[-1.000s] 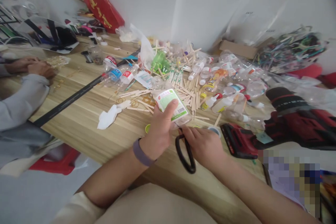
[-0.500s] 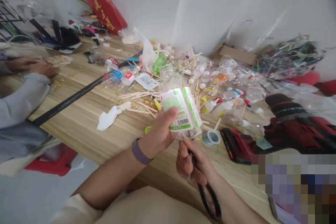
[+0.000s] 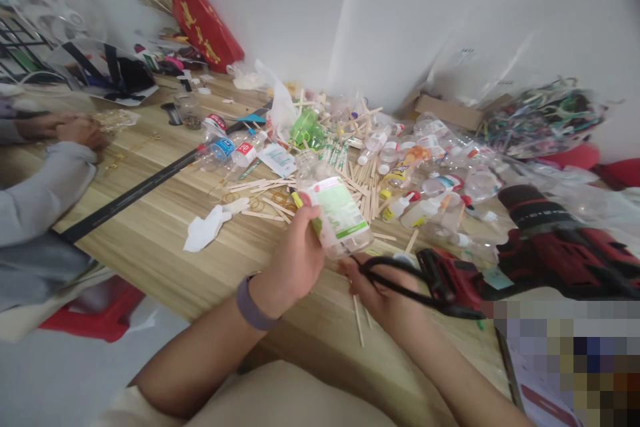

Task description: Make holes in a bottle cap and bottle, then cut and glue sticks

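1. The left hand (image 3: 299,253) has its fingers clasped around the clear plastic bottle with green-and-white label (image 3: 345,213).
2. Long axis: neck away, base toward the right hand (image 3: 383,287) (nearer that end).
3. The black looped handle (image 3: 381,260) crosses it; finger closure cannot be told.

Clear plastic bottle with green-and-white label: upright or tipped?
Tipped: the left hand holds the bottle slanted, neck pointing away, base toward the right hand.
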### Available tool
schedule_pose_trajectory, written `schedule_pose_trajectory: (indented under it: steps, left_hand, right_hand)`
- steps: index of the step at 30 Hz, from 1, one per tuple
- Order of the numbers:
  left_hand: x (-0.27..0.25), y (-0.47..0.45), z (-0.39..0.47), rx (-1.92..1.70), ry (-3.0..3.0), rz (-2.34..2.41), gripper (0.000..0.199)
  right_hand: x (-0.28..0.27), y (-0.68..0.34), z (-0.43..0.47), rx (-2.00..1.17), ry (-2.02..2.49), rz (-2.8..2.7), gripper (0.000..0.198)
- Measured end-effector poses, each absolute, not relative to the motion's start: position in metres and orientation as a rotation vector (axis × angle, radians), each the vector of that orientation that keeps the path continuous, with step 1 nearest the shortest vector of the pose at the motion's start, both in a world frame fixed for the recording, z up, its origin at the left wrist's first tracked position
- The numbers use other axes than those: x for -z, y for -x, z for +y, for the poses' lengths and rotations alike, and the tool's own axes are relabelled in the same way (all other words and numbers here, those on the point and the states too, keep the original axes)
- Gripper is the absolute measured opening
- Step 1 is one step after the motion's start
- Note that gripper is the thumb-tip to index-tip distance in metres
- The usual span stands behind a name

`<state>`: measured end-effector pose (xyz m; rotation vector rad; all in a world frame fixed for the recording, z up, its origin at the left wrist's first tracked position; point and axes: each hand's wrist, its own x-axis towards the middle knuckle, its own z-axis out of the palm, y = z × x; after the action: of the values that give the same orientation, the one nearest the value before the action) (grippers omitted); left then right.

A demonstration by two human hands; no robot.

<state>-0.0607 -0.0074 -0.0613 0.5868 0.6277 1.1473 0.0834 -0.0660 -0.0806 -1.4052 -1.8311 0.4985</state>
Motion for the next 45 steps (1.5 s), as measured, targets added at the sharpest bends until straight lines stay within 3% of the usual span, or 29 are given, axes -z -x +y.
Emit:
schedule_pose_trajectory:
  steps: [6, 9, 11, 16, 18, 21, 23, 25, 28, 31, 34, 39, 43, 45]
  left_hand:
    - [0.069, 0.065, 0.0, -1.082, -0.548, 0.42, 0.038]
    - [0.069, 0.057, 0.0, -1.129, -0.587, 0.403, 0.048]
    - [0.068, 0.053, -0.003, -1.139, -0.579, 0.422, 0.052]
    - [0.069, 0.047, -0.014, -1.201, -0.495, 0.566, 0.043]
    - [0.071, 0.046, -0.016, -1.255, -0.479, 0.622, 0.043]
    - [0.074, 0.045, -0.017, -1.241, -0.446, 0.646, 0.042]
    - [0.074, 0.046, -0.015, -1.186, -0.445, 0.603, 0.039]
    - [0.073, 0.048, -0.012, -1.149, -0.469, 0.544, 0.041]
    - [0.072, 0.051, -0.01, -1.092, -0.523, 0.458, 0.056]
    - [0.071, 0.054, -0.011, -1.036, -0.555, 0.368, 0.072]
    - [0.072, 0.055, -0.014, -1.058, -0.545, 0.343, 0.067]
    - [0.076, 0.053, -0.016, -1.144, -0.483, 0.459, 0.044]
    - [0.075, 0.052, -0.015, -1.16, -0.515, 0.471, 0.04]
    - [0.072, 0.052, -0.015, -1.154, -0.515, 0.438, 0.048]
  right_hand:
    - [0.075, -0.066, -0.073, -1.44, 1.239, -1.115, 0.058]
    - [0.08, -0.057, -0.076, -1.571, 1.195, -0.91, 0.06]
    - [0.081, -0.056, -0.076, -1.467, 1.282, -1.009, 0.06]
    - [0.076, -0.076, -0.069, -0.648, 1.589, -1.551, 0.038]
    - [0.074, -0.085, -0.064, -0.6, 1.595, -1.57, 0.027]
    - [0.074, -0.088, -0.06, -0.654, 1.58, -1.561, 0.031]
    - [0.074, -0.085, -0.061, -0.784, 1.554, -1.55, 0.045]
    - [0.075, -0.08, -0.066, -1.11, 1.459, -1.405, 0.056]
    - [0.08, -0.071, -0.075, -1.666, 1.121, -0.954, 0.054]
    - [0.082, -0.064, -0.082, -1.846, 0.898, -0.802, 0.053]
    - [0.078, -0.063, -0.084, -1.634, 1.091, -1.038, 0.056]
    - [0.068, -0.081, -0.072, -0.399, 1.501, -1.717, 0.04]
    - [0.065, -0.09, -0.064, -0.392, 1.516, -1.74, 0.042]
    - [0.064, -0.087, -0.065, -0.607, 1.513, -1.694, 0.049]
